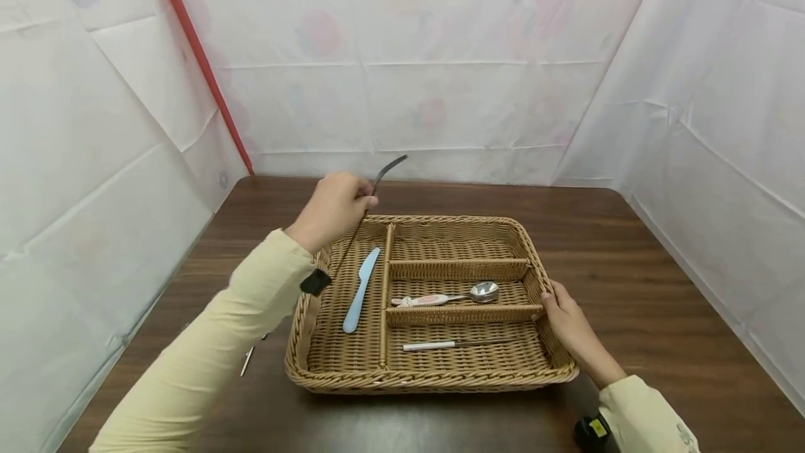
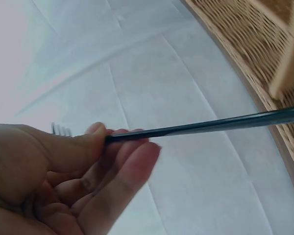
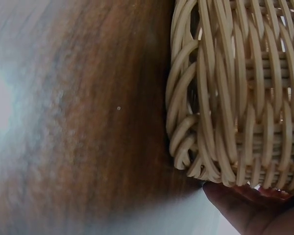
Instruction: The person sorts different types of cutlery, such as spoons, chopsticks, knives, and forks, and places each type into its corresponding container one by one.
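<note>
My left hand pinches a fork between thumb and fingers, above the left back of a wicker cutlery basket. In the left wrist view the fork's dark handle runs off to the right, and its tines stick out behind the hand. At the basket's right side, my right hand grips the rim. Inside the left compartment lies a light blue knife. The middle right compartment holds a spoon with a pink and white handle. A slim white-handled metal utensil lies in the front right compartment.
The back right compartment is divided off by a woven wall. A thin silver item lies on the dark wooden table, partly hidden by the left sleeve. White sheets hang around the table.
</note>
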The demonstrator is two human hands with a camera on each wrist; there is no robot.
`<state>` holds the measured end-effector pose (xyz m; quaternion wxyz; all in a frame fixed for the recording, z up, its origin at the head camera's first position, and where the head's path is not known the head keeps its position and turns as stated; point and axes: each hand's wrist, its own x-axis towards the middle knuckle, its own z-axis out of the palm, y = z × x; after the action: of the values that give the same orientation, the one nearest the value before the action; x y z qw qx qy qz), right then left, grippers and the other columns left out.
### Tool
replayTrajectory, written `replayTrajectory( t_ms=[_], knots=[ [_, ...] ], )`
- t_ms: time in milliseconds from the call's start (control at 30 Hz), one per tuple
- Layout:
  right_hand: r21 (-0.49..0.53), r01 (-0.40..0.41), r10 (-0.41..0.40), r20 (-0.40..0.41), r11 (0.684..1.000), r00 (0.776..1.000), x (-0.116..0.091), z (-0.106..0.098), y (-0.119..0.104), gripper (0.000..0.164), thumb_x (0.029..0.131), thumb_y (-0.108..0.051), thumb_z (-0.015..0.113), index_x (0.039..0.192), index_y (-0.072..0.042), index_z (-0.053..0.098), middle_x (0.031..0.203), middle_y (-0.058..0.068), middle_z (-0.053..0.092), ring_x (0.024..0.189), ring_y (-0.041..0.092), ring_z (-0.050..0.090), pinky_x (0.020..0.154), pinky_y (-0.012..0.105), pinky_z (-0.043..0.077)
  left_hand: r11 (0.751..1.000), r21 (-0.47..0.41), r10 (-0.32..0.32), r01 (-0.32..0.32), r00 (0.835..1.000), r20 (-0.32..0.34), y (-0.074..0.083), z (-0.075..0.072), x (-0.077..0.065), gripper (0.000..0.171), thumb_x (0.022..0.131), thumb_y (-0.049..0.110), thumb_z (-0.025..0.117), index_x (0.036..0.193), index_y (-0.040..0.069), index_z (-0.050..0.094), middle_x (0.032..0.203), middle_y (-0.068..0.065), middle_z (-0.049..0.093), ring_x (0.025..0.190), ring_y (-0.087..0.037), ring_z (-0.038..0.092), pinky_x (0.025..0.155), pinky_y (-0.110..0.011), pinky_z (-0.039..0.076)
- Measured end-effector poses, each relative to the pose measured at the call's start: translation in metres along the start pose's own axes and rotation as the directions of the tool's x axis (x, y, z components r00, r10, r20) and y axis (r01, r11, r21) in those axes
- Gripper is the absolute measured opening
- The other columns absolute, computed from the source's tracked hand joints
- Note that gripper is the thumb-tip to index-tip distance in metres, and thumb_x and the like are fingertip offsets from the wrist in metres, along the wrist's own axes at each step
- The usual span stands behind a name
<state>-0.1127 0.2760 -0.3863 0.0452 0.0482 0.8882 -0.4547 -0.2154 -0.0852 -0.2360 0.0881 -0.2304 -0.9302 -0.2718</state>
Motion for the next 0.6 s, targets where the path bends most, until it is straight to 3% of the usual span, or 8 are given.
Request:
replayTrajectory(
  t_ms=[200, 333, 600],
  knots=[
    [-0.005, 0.002, -0.002, 0.0, 1.0, 1.0, 0.002, -0.005, 0.0, 0.052, 0.105, -0.022, 0.026, 0.145, 0.01, 0.015, 0.142, 0.038, 0.026, 0.132, 0.05, 0.024, 0.105, 0.06, 0.023, 0.99, -0.077, 0.115, -0.121, 0.99, -0.086, 0.023, 0.023, 0.025, 0.015, 0.09, 0.009, 0.065, 0.078, 0.001, 0.065, 0.069, -0.008, 0.062, 0.061, -0.02, 0.047, 0.059, -0.031, 0.037],
    [-0.018, 0.003, -0.003, -0.006, 1.0, 1.0, 0.004, -0.007, 0.003, 0.053, 0.106, -0.024, 0.026, 0.145, 0.009, 0.016, 0.142, 0.038, 0.027, 0.132, 0.051, 0.025, 0.104, 0.061, 0.025, 0.98, -0.098, 0.162, -0.175, 0.979, -0.126, 0.029, 0.041, 0.041, 0.013, 0.09, 0.01, 0.065, 0.082, 0.0, 0.069, 0.075, -0.009, 0.067, 0.061, -0.018, 0.052, 0.058, -0.029, 0.039],
    [0.015, -0.004, 0.004, -0.018, 1.0, 1.0, 0.006, -0.009, 0.008, 0.052, 0.106, -0.022, 0.025, 0.145, 0.01, 0.014, 0.143, 0.038, 0.025, 0.133, 0.049, 0.024, 0.105, 0.059, 0.023, 0.965, -0.096, 0.229, -0.243, 0.963, -0.14, 0.035, 0.066, 0.053, 0.011, 0.089, 0.009, 0.066, 0.083, 0.001, 0.07, 0.077, -0.009, 0.069, 0.062, -0.017, 0.056, 0.059, -0.029, 0.044]
  ],
)
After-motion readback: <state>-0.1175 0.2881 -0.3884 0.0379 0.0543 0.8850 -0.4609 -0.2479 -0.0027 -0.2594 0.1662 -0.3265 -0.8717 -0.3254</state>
